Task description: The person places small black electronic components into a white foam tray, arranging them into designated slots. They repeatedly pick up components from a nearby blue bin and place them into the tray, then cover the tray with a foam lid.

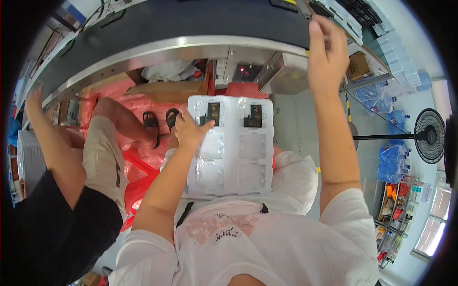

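A white moulded plastic tray (230, 143) lies across my lap, with recesses in two columns. Two flat black batteries (213, 114) sit in its far row, and the recesses nearer me hold none. My left hand (190, 130) grips the tray's left edge, its thumb stretched over the top beside the left battery. Raised at the far right, my right hand (328, 55) is over the right end of the dark conveyor belt (200, 19). Its thumb and forefinger come together at the tips; whatever may be between them is too small to make out.
A metal rail (186, 42) edges the belt in front of me. On my left sits another person (57, 224), one arm reaching to the belt. White trays (398, 57) stand at the far right, beyond a metal box (287, 74). A black fan (429, 135) stands at the right.
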The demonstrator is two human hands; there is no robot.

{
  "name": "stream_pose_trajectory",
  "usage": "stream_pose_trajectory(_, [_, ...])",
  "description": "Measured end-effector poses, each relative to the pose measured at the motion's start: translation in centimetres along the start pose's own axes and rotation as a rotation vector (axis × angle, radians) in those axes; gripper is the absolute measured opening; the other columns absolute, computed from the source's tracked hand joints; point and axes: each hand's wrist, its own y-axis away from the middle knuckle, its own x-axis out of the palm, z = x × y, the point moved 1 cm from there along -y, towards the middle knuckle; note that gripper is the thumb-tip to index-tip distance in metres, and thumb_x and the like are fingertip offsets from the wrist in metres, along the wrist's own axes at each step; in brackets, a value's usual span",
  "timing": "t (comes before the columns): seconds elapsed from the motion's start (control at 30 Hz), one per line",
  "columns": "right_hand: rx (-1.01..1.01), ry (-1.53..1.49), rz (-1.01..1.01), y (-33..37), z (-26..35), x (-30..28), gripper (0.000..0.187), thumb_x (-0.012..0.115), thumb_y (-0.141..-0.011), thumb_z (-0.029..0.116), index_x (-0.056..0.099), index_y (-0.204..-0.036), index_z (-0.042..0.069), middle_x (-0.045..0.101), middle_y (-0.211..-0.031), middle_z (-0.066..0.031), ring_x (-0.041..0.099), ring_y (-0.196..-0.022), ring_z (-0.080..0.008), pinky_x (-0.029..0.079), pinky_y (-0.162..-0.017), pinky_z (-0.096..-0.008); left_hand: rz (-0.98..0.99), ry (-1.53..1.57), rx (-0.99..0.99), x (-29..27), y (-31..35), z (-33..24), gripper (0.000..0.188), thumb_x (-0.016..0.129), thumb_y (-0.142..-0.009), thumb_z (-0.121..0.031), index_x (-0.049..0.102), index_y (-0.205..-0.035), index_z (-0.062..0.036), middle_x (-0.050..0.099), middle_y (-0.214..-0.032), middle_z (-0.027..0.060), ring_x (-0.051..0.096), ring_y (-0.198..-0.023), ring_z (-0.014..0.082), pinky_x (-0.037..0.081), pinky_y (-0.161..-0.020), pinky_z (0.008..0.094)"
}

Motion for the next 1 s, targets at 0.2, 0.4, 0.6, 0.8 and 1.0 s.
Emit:
stream_pose_trajectory(0.2, [0.636,0.275,0.095,-9.4,-17.8,5.6,0.078,0.072,-0.068,0.052,0.056,-0.106,-0.015,0.052,-0.117,-0.0316,0.052,-0.111,-0.0383,0.041,-0.093,-0.0428,-0.125,0.285,0.290,-2.7,-1.1,-4.9,0.084,0.077,-0.070,-0.030,0.033,-0.136,-0.0027,0.047,-0.124,0.0228,0.047,-0.115,0.0359,0.039,-0.096,0.0430])
stream_pose_trajectory(0.4, [0.544,0.029,-0.008,-10.1,-20.6,4.7,0.040,0.076,-0.071,0.022,0.059,-0.093,-0.008,0.064,-0.086,-0.0143,0.062,-0.075,-0.0221,0.048,-0.066,-0.0333,-0.586,0.559,1.084,-16.1,-7.0,-21.2,0.014,0.059,-0.085,-0.009,0.062,-0.096,-0.0026,0.063,-0.097,0.0085,0.061,-0.084,0.0248,0.047,-0.075,0.0329])
stream_pose_trajectory(0.6, [0.392,-0.593,0.061,-5.3,-5.9,-0.1,0.027,0.058,-0.087,0.014,0.055,-0.105,-0.006,0.063,-0.093,-0.0112,0.062,-0.076,-0.0154,0.052,-0.067,-0.0298,-0.612,-0.288,1.198,-8.9,-22.4,-27.4,0.030,0.053,-0.085,-0.012,0.058,-0.115,-0.0099,0.059,-0.110,0.0100,0.056,-0.099,0.0258,0.043,-0.084,0.0381])
stream_pose_trajectory(0.8, [0.696,-0.542,0.715,8.8,-0.9,-5.9,0.028,0.060,-0.083,0.004,0.060,-0.111,0.005,0.062,-0.092,-0.0035,0.057,-0.072,-0.0119,0.048,-0.071,-0.0262,-0.217,-0.669,1.014,-12.2,-15.5,-32.4,0.029,0.050,-0.083,-0.013,0.065,-0.107,-0.0190,0.060,-0.110,0.0110,0.054,-0.108,0.0311,0.041,-0.088,0.0492])
stream_pose_trajectory(1.0, [0.857,-0.379,0.945,24.3,-6.4,-1.7,0.032,0.059,-0.081,0.002,0.062,-0.111,0.009,0.061,-0.101,-0.0093,0.059,-0.088,-0.0200,0.047,-0.078,-0.0303,-0.367,-0.254,1.190,-16.6,-10.7,-30.7,0.018,0.060,-0.075,-0.011,0.067,-0.091,-0.0052,0.064,-0.089,0.0178,0.061,-0.094,0.0292,0.047,-0.082,0.0402])
